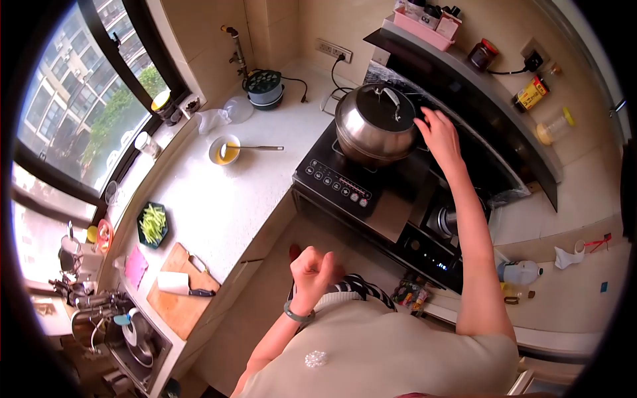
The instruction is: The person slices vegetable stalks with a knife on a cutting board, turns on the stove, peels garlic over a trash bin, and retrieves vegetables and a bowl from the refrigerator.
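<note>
My right hand (438,136) is at the right side of a steel pot (375,142), fingers parted and slightly bent, holding nothing. Whether the fingertips touch the pot I cannot tell. The pot stands on a black induction cooker (342,182) with a row of buttons, and a dark lid (385,109) with an arched handle covers it. My left hand (312,268) is held in front of my body, its fingers curled into a fist, with no object visible in it. A band circles the left wrist.
On the left counter are a bowl (224,151) of yellow liquid with a utensil, a plate of green strips (152,225), and a cutting board (178,312) bearing a knife (201,292). A sink (149,351) lies lower left. A range hood (478,86) juts out behind the pot.
</note>
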